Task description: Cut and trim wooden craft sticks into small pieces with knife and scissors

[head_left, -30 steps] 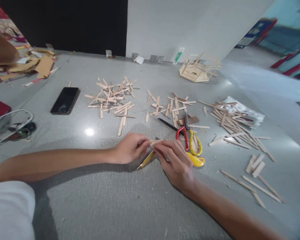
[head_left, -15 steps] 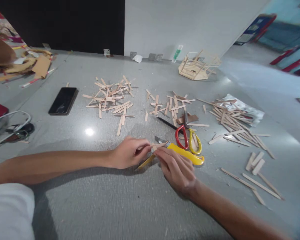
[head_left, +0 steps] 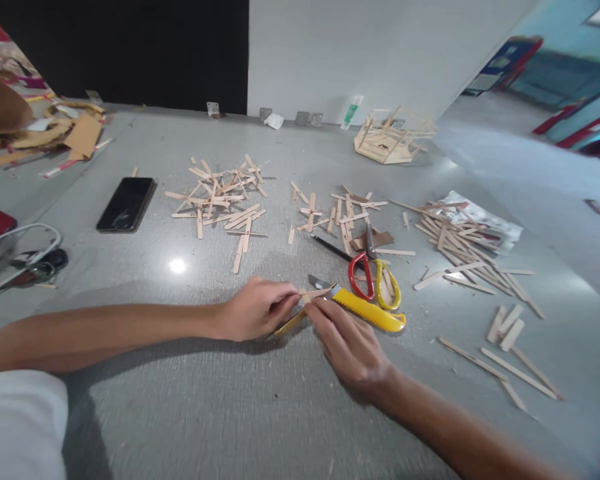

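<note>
"What are those hands busy with?"

"Small wooden pieces (head_left: 321,292), held just above the table (head_left: 205,413), in front of the person. The left hand (head_left: 255,310) has thumb and forefinger nearly closed, pinching them at one end."

"And the other?"

"The right hand (head_left: 353,347) comes in from its own side, fingertips drawn together on the same pieces, close by the left fingers. The far tip pokes out toward the yellow cutter (head_left: 370,312). (I can't make out the exact spot where they meet; the fingers hide it.)"

"So which step is this?"

"Fine handling, I'd say: lining up or pressing pieces where they seem to cross. Whether anything sticky is there, I can't tell from here."

"What would the next move call for?"

"A light, steady pinch from both hands, with the angle checked before either lets go. Thin wood like that could twist or slip. I'd mind the cutter too: its blade is out, just beside the pieces. The scissors (head_left: 371,249) lie beyond it, and a slim gold-coloured tool (head_left: 291,325) lies under the hands."

"More wood about?"

"Loose sticks (head_left: 453,240) over on the right, and an open wooden frame (head_left: 387,157) at the back."
</note>
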The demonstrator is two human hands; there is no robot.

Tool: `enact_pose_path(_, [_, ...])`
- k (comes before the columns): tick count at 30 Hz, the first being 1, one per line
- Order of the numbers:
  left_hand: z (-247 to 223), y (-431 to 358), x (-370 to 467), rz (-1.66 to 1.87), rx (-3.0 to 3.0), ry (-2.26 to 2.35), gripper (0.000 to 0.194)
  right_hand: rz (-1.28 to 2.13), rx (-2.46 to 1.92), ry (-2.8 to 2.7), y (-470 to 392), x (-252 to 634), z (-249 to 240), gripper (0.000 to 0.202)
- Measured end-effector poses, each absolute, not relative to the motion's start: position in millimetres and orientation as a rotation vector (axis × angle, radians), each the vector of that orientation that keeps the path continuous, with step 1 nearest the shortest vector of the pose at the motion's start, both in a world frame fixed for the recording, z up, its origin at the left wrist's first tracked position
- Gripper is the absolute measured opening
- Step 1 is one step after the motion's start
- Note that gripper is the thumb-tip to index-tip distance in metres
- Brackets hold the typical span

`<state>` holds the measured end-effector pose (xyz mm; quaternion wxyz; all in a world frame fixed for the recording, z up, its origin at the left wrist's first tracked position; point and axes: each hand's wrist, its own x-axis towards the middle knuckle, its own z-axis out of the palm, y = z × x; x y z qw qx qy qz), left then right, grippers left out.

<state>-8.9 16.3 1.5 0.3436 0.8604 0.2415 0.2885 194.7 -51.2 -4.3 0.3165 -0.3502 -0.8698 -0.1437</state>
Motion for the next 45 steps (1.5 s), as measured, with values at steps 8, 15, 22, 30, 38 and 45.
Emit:
enact_pose_path(8, [6.3,21.3,-7.5,0.624,2.126,0.68,0.032,-0.687,-0.643,-2.342,-49.6,194.2,14.5,0.019])
enact_pose_path(15, [13.1,24.1,-7.4,0.562,1.934,0.838,0.035,-0.596,-1.392,-1.938,-33.7,211.7,13.3,0.019])
enact_pose_path(22, [49.5,19.9,-11.3,0.683,1.768,0.83,0.032,-0.435,-1.254,-2.437,-19.2,215.0,15.3,0.023])
enact_pose_path(30, [84.7,-2.0,-16.3,0.775,1.729,0.761,0.029,-0.237,-0.731,-2.621,-24.6,200.7,13.9,0.018])
enact_pose_path(38, [92.3,-11.3,-18.2,0.822,1.712,0.779,0.027,-0.283,-1.035,-1.926,-40.8,211.6,-0.2,0.014])
enact_pose_path(45, [77.2,11.6,-14.4,0.525,1.808,0.835,0.027,-0.46,-1.301,-1.852,-45.1,206.8,30.9,0.016])
